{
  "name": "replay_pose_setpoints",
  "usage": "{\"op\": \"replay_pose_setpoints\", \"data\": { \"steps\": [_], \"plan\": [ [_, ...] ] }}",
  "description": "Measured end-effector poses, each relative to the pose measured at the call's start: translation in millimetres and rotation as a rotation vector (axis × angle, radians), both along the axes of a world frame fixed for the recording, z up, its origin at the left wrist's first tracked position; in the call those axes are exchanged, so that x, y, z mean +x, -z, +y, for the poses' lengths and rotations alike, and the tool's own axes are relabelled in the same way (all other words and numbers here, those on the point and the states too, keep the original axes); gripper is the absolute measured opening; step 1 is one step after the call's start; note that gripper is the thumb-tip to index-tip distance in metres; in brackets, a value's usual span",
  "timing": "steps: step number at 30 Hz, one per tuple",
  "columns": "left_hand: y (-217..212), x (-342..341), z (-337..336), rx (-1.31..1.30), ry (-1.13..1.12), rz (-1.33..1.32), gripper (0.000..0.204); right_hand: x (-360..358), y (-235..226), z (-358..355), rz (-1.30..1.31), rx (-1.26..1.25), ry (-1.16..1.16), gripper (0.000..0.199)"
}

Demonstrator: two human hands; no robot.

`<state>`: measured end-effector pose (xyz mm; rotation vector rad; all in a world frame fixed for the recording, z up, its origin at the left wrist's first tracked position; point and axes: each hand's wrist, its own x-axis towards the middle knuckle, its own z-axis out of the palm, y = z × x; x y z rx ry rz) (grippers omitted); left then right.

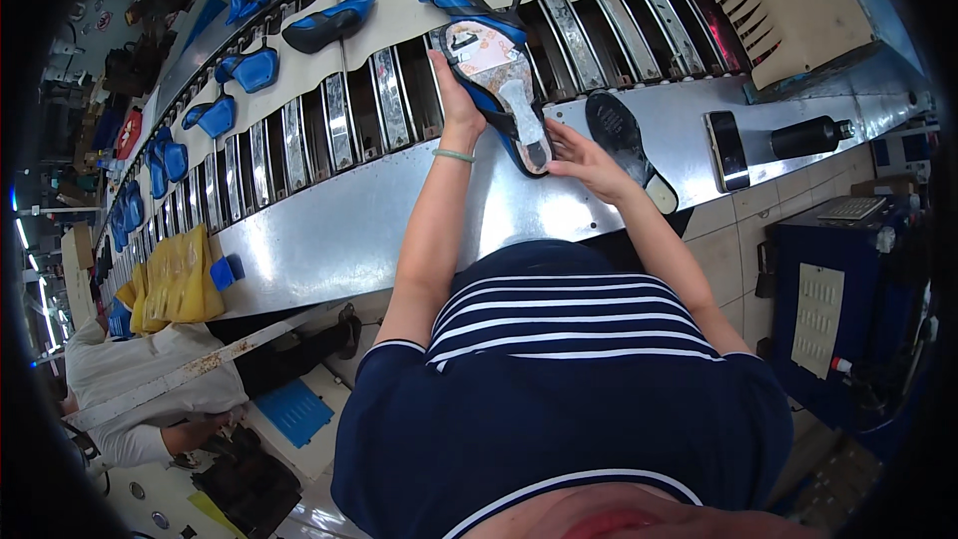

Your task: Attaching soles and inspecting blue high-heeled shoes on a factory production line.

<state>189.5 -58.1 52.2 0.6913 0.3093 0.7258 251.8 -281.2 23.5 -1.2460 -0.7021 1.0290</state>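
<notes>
I hold a blue shoe upper on its last [496, 80], sole side up, over the metal edge of a conveyor [399, 230]. My left hand [455, 100] grips its left side near the toe end. My right hand [584, 160] touches the heel end, fingers on the pale insole. A black outsole [621, 140] lies on the metal shelf just right of my right hand.
Several more blue uppers [329, 24] ride the slatted belt toward the far left. A phone [726, 150] and a black bottle [810, 136] lie on the shelf at right. Yellow cloth [180, 279] hangs at left, above a seated person in white [150, 379]. A blue machine [848, 299] stands at right.
</notes>
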Motion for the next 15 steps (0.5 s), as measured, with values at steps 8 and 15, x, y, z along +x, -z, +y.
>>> {"op": "replay_pose_setpoints", "data": {
  "steps": [8,15],
  "plan": [
    [14,-5,13,-0.028,0.073,-0.024,0.091,80,8,-83,-0.906,-0.455,0.515,0.058],
    [-4,-9,-4,0.002,0.156,-0.073,0.092,50,21,-82,-1.192,-0.728,0.364,0.112]
  ]
}}
